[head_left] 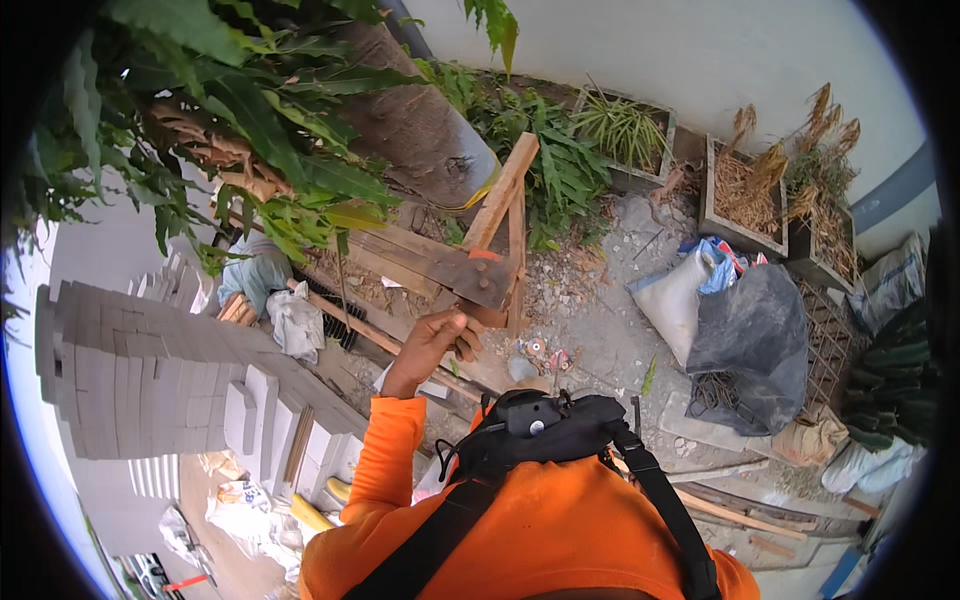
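My left hand (435,345) reaches forward in an orange sleeve, its thumb and fingers drawn together in a pinch. Whatever lies between the fingertips, if anything, is too small to make out. Just beyond the fingers is a dark brown flat piece (470,278) with small holes, lying on a rough wooden stand. A reddish patch (485,255) shows at its far edge. From the stand a wooden leg (503,190) slants up and away, and planks (385,250) run off to the left. My right hand does not show.
A leaning trunk (410,120) and leafy branches fill the far left. Stacked grey blocks (150,370) stand at left. To the right are a white sack (675,300), a black plastic sheet (750,340) and planters (745,200). Gravel covers the ground; a black bag (540,425) hangs on my chest.
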`<state>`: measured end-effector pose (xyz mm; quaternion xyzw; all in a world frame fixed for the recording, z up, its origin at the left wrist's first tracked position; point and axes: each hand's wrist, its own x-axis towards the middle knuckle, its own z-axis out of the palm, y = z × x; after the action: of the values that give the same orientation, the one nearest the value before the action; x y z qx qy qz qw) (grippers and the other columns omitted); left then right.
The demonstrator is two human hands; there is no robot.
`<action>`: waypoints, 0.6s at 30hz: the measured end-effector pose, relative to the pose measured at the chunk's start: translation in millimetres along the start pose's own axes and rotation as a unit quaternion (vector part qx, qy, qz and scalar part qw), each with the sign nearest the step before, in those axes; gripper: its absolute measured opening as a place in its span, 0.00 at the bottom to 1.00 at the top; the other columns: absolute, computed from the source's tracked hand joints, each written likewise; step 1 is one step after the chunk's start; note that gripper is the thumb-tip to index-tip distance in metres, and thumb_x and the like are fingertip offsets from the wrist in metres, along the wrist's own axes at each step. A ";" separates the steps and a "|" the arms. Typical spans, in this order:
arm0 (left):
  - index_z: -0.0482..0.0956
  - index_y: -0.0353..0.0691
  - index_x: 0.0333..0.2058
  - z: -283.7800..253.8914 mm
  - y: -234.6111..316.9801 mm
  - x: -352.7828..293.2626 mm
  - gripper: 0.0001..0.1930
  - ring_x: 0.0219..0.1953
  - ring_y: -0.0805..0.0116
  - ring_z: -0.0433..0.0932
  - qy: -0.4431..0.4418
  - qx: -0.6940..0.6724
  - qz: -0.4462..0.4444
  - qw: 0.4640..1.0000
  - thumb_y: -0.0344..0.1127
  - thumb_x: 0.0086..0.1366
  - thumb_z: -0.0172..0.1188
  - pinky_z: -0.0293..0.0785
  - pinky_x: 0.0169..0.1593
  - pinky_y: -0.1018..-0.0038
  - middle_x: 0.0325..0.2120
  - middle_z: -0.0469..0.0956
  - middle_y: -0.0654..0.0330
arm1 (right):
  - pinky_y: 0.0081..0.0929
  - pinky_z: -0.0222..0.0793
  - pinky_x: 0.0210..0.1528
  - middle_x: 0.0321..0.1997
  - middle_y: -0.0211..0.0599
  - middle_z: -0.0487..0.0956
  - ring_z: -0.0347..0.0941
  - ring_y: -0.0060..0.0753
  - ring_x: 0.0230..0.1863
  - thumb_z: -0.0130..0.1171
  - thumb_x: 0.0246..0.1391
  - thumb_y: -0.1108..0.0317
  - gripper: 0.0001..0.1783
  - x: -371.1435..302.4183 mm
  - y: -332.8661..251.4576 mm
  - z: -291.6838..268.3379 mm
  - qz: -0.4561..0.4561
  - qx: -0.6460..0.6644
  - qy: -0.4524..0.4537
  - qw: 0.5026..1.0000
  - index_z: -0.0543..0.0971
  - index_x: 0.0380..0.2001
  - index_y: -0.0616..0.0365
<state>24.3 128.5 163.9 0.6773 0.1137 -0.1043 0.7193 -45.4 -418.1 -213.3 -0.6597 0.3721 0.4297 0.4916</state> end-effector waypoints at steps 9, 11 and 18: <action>0.80 0.34 0.45 -312.2 -175.6 1.5 0.20 0.30 0.77 0.78 0.647 0.390 -0.015 0.655 0.49 0.72 0.61 0.71 0.30 0.78 0.33 0.81 0.59 | 0.37 0.53 0.13 0.13 0.31 0.64 0.59 0.31 0.11 0.57 0.65 0.54 0.22 44.2 -238.3 96.5 -0.140 -0.285 -0.073 0.945 0.70 0.21 0.55; 0.78 0.32 0.48 -302.0 -157.0 35.5 0.20 0.28 0.63 0.78 0.575 0.154 -0.032 0.803 0.46 0.71 0.59 0.73 0.33 0.68 0.30 0.82 0.55 | 0.37 0.53 0.13 0.13 0.31 0.64 0.59 0.31 0.11 0.57 0.65 0.54 0.22 46.6 -259.2 99.5 -0.153 -0.303 -0.058 0.939 0.70 0.21 0.55; 0.76 0.39 0.52 -220.5 -122.8 20.3 0.18 0.23 0.75 0.69 0.505 -0.087 0.112 0.851 0.48 0.77 0.55 0.72 0.32 0.76 0.25 0.74 0.68 | 0.37 0.53 0.13 0.13 0.30 0.64 0.58 0.30 0.11 0.58 0.65 0.54 0.22 65.0 -281.4 113.6 -0.154 -0.327 -0.081 0.929 0.70 0.21 0.55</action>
<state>1.4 341.2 28.4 0.5799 0.3932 0.3436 0.6254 211.8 -245.1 -198.2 -0.7960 0.0637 0.4983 0.3377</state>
